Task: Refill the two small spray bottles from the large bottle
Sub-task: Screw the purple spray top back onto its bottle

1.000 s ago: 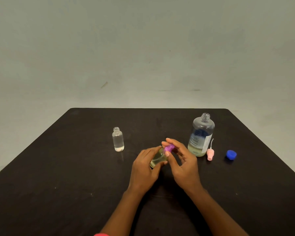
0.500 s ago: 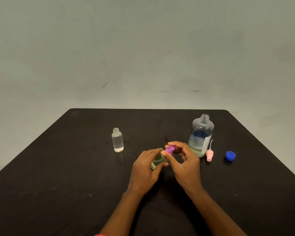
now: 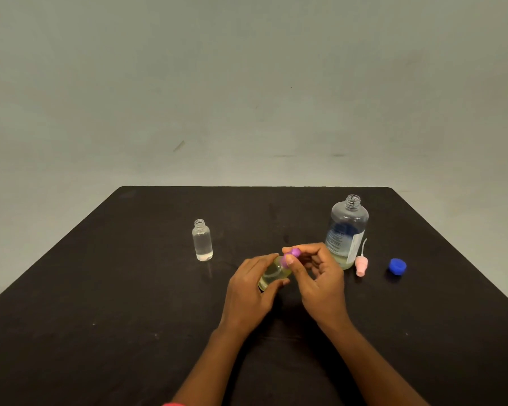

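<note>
Gripping small bottle (image 3: 272,273) in left hand (image 3: 251,294), pinching purple top (image 3: 291,254) with right hand (image 3: 323,285); just behind: large bottle (image 3: 347,227), pink sprayer (image 3: 361,264), blue cap (image 3: 397,266).

Bits you can't really see

the left hand (image 3: 248,291) hides much of the small bottle (image 3: 272,273), the right hand (image 3: 320,282) covers part of its purple top (image 3: 291,254), and the label (image 3: 353,247) on the large bottle (image 3: 349,221) is too tiny to read.
</note>
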A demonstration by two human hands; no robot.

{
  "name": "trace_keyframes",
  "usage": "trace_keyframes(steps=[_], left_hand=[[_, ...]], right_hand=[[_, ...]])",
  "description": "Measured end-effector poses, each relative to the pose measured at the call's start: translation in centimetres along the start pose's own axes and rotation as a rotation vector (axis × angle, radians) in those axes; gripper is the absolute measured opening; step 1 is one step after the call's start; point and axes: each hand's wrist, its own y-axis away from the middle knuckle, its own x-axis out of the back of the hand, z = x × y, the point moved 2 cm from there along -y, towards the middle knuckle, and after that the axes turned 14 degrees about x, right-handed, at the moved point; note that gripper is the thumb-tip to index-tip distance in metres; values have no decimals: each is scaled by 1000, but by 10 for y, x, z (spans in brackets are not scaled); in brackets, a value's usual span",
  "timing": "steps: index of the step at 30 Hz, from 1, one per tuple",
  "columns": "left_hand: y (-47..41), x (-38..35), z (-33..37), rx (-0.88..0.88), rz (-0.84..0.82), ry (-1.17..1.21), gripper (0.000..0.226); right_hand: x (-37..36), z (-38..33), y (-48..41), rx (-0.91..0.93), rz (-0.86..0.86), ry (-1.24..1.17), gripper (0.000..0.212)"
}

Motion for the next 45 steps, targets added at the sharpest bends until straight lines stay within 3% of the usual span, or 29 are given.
trace_keyframes(steps=[5,10,17,23,28,32,39,45], left_hand=[[0,0,1,-10,-10,0,45],[0,-1,0,-3,18,1,48],[0,0,1,-4,12,-7,47],[1,1,4,-3,-2,-15,46],[1,1,2,13,14,6,45],[2,1,4,11,11,4,45],[3,1,4,15,10,-18,47],[5,6,3,125,138,57,42]], right_hand=[[1,-2,0,-15,45,-12,16],[1,-2,1,-13,-37,-50,29],[0,-4,0,38,-10,28,11],[1,-3,0,25,39,37,15],[2,-3,3,48,-46,22,28],[1,-4,2,75,-36,71,14],[2,-2,2,34,4,64,15],[2,2,4,16,-20,78,40]])
